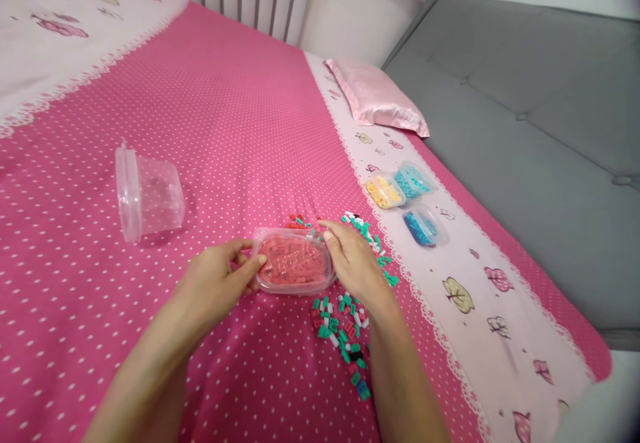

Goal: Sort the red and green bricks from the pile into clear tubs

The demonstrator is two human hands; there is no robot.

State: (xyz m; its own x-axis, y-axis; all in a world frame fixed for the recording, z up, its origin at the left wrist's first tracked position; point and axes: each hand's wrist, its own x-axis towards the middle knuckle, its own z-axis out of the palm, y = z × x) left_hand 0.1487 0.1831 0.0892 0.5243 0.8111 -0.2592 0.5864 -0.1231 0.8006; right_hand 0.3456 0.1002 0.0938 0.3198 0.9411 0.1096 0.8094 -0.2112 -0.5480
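Observation:
A clear oval plastic box (294, 261) filled with red-pink small bricks lies on the pink dotted bedsheet (225, 116). My left hand (217, 281) grips its left end, thumb on top, fingers curled round the rim. My right hand (354, 263) holds its right end with fingers bent over the edge. Loose small bricks (343, 326) in green, red and white lie scattered under and around my right wrist.
An empty clear tub (147, 193) lies on its side at the left. Three small clear boxes sit at the right: yellow bricks (385, 191), turquoise bricks (413, 180), blue bricks (423, 226). A pink pillow (377, 96) lies beyond them, beside a grey sofa (540, 116).

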